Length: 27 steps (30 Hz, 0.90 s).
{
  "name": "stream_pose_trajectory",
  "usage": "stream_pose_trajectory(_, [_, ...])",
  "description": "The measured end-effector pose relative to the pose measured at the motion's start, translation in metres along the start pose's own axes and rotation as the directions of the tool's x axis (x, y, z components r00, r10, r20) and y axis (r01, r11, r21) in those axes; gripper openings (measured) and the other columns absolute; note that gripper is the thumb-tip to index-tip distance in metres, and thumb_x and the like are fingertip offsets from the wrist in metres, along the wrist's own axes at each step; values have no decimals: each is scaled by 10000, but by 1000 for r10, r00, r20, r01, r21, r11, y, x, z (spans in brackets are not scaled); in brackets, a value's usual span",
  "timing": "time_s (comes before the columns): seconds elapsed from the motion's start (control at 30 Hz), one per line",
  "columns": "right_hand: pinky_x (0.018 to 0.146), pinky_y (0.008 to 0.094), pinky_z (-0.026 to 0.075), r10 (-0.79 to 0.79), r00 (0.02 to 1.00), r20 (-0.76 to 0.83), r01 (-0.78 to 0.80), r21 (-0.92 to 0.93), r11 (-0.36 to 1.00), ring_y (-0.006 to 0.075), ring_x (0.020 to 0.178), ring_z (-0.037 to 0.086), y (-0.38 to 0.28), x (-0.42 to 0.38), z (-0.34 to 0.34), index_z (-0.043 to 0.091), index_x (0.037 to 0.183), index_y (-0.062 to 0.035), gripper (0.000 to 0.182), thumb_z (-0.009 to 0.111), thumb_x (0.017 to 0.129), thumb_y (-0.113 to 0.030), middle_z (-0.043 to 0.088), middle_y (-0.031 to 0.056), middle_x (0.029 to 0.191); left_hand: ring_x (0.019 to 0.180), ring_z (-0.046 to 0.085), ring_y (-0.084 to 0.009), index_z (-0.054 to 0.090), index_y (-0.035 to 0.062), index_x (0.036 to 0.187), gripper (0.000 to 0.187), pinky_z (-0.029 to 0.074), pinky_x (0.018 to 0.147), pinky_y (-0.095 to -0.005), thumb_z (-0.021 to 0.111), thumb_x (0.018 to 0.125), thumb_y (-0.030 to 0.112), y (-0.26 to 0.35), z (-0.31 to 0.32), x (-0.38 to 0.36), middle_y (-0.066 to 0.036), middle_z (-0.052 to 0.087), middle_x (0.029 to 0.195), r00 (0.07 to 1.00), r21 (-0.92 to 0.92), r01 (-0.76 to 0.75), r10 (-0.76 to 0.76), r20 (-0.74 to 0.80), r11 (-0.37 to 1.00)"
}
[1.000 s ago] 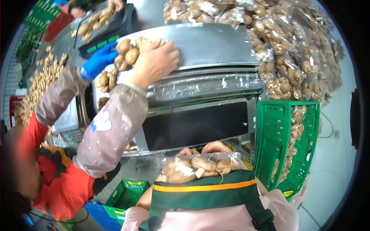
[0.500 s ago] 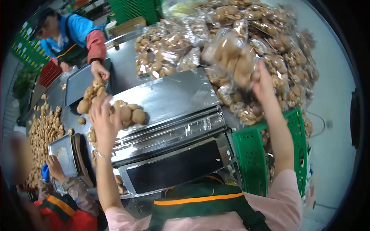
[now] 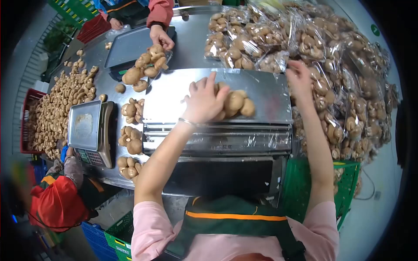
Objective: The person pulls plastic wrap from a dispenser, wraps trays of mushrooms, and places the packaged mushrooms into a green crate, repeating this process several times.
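My left hand (image 3: 203, 101) lies with fingers spread against the left side of a small cluster of brown mushrooms (image 3: 237, 103). They sit on the steel top (image 3: 270, 93) of a machine that looks like a film wrapper. The palm and fingers hide part of the cluster. Past the plate's right edge, my right hand (image 3: 299, 80) is over the pile of film-wrapped mushroom packs (image 3: 311, 45). Its fingers are apart and somewhat blurred, with no pack in them.
Loose mushroom clusters (image 3: 130, 139) line the machine's left side. Farther left are a weighing scale (image 3: 85, 126) and a heap of mushrooms (image 3: 61, 108). A co-worker's hand (image 3: 161, 37) touches mushrooms near a grey tray (image 3: 130, 48). A green crate (image 3: 305, 187) stands at right.
My right hand has let go of a wrapped mushroom pack over the pile. The mushroom cluster by my left hand has shifted rightward onto the plate's middle. The view has turned.
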State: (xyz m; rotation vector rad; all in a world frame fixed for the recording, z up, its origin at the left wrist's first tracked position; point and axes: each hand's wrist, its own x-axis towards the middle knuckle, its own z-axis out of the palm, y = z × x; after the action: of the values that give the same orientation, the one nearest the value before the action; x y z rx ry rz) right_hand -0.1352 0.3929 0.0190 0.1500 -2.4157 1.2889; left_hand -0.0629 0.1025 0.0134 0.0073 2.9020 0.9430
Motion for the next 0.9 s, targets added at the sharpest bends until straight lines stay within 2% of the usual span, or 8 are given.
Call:
stream_pose_trajectory(0.2, [936,410,320,-197,957,214,251,-263,932,316,1056,468,-43,-77,9,558,1078,-54,364,597,797,-281,545,146,1052,1239,293,-424,269,-1,1351,704,207,1039,-494,506,861,446,-12,-9,-53,-259,374,1292,966,-37,-244,240,-93,969])
stream_pose_trajectory(0.37, [790,420,327,295,903,312,86,-805,587,307,920,480,-56,-147,-39,618,775,-34,353,609,791,-387,553,113,886,856,457,-287,653,5,732,372,312,795,-417,638,763,375,-70,-50,-140,-157,576,843,961,596,-82,221,-164,799])
stream_pose_trajectory(0.47, [783,396,335,165,921,352,196,-789,583,280,867,503,-56,-172,-20,615,673,-41,357,619,786,-379,556,121,820,775,494,-282,662,30,638,363,318,782,-415,655,752,374,-88,-28,-138,-118,581,647,952,608,-76,239,-191,790])
stream_pose_trajectory(0.57, [699,369,362,279,879,387,-21,-553,833,266,757,517,-35,-167,-12,597,659,-35,319,621,789,-325,557,114,750,606,510,-216,616,35,619,322,373,628,-359,650,769,318,-102,-14,-115,-70,546,566,954,336,-191,255,-158,922])
stream_pose_trajectory(0.63, [453,269,304,449,789,420,-416,-172,893,142,487,445,-39,-173,-34,547,643,-74,249,595,822,-240,505,31,639,509,473,-141,595,47,620,256,375,499,-302,607,779,247,-91,-52,-118,-51,516,526,980,-249,143,-101,174,958])
stream_pose_trajectory(0.7, [362,212,226,642,465,610,-873,195,447,60,411,356,-57,-187,-67,467,610,-114,281,561,850,-223,425,-24,578,468,386,-67,536,72,679,215,299,411,-232,578,797,246,-106,-74,-146,33,438,554,867,-629,470,-190,461,619])
stream_pose_trajectory(0.8, [330,171,166,414,245,877,-858,395,-328,22,399,297,-64,-219,-104,348,575,-148,346,503,878,-213,349,-53,545,386,332,-81,446,106,690,246,255,349,-227,518,868,260,-107,-71,-193,38,349,500,783,-788,616,120,611,-5])
stream_pose_trajectory(0.9, [602,250,265,35,641,767,-627,550,-551,135,677,406,-79,-185,-116,453,736,-54,135,482,844,-130,455,54,776,628,493,-273,505,90,686,300,368,576,-360,431,891,297,-70,-88,-151,-108,500,715,870,-911,330,454,191,-249])
